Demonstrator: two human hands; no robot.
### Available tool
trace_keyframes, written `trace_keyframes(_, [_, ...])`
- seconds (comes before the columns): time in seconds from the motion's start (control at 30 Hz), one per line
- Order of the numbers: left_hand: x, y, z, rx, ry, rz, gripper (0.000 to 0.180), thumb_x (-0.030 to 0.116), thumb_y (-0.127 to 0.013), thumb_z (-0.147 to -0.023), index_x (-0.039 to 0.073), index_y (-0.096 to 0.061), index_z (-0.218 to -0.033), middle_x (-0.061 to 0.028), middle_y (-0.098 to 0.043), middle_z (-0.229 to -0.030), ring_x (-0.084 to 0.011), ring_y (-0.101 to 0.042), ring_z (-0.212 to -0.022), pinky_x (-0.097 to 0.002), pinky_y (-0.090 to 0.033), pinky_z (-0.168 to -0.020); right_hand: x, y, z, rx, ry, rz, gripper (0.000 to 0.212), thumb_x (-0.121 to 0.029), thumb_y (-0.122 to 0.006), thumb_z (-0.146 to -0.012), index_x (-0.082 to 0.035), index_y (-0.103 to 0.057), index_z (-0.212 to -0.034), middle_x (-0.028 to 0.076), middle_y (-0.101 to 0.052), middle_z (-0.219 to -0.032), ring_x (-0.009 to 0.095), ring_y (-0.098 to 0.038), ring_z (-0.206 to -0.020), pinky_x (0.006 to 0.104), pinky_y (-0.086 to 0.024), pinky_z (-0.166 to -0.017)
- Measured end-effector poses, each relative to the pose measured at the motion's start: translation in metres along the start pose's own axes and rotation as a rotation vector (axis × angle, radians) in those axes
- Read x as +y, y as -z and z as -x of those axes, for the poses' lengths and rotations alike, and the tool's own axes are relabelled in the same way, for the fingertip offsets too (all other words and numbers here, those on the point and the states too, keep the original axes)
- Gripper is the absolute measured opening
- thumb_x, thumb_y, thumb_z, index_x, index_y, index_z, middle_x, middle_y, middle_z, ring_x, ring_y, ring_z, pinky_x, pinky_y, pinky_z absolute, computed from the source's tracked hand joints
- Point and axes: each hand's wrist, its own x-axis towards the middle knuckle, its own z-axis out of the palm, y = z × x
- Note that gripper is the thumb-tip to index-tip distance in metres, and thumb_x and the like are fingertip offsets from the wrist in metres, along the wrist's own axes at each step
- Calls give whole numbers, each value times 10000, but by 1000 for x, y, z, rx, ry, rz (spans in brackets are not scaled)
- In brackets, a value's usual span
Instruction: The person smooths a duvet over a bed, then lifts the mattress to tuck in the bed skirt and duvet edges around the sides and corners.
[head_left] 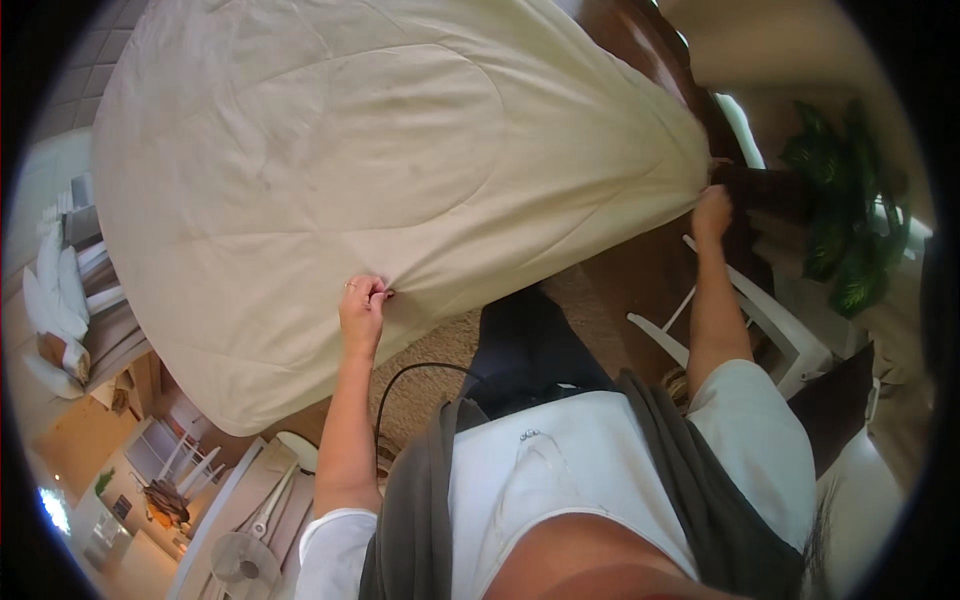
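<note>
A large cream quilt [400, 150] with stitched curved lines spreads across the upper middle of the head view, creased where I hold it. My left hand [364, 308] is closed in a pinch on the quilt near its close edge, and folds fan out from the fingers. Out to the right, my right hand [712, 212] is closed at the quilt's right corner, arm stretched forward. Cloth between the two hands is pulled fairly taut. The quilt hides whatever lies beneath it.
White chair legs [775, 325] stand below my right arm, with a leafy green plant [835, 215] beyond. A beige rug [435, 375] shows by my legs, crossed by a black cable [395, 378]. At left are white pillows [55, 285] and a fan [245, 562].
</note>
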Motion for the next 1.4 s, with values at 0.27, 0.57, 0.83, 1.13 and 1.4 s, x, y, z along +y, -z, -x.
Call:
trace_keyframes(0.27, [3, 0, -9, -174, -1, 44, 132, -57, -609, -632, 5, -534, -720, -105, -527, -710, -262, -514, -679, -343, -433, -607, -166, -27, -56, 45, 272, -509, 259, -209, -578, -790, -98, -585, -1024, 69, -569, -1092, 254, -516, -1052, 451, -408, -861])
trace_keyframes(0.57, [4, -58, 54, -263, 790, 814, 181, 209, -550, -877, 45, -564, -952, -34, -578, -727, -131, -554, -707, -283, -469, -603, -264, -120, -138, -586, 395, -998, 462, -262, -457, -868, -50, -415, -1276, 127, -465, -1278, 245, -435, -1180, 346, -327, -987])
trace_keyframes(0.83, [20, -242, 63, 517, 1320, 1752, 774, 541, -498, -827, 52, -223, -1359, -157, -357, -1328, -321, -448, -1125, -510, -377, -907, -225, -145, -155, -998, 477, -1023, 445, -258, -439, -885, -30, -417, -1266, 132, -498, -1233, 249, -476, -1126, 348, -359, -955])
trace_keyframes(1.13, [26, -296, 44, 1106, 1033, 2023, 643, 496, -470, -862, 60, -330, -1314, -128, -377, -1336, -313, -383, -1205, -455, -355, -984, -173, -152, -125, -1158, 470, -1036, 428, -254, -419, -904, -8, -420, -1255, 138, -534, -1182, 254, -521, -1066, 350, -396, -919])
trace_keyframes(1.4, [46, -335, 105, 922, 1366, 1674, 687, 570, -368, -864, 121, -243, -1368, -115, -360, -1357, -274, -365, -1231, -439, -349, -980, -90, -171, -174, -594, 666, -498, 389, -204, -438, -898, 68, -454, -1177, 138, -603, -1011, 251, -588, -918, 358, -455, -849])
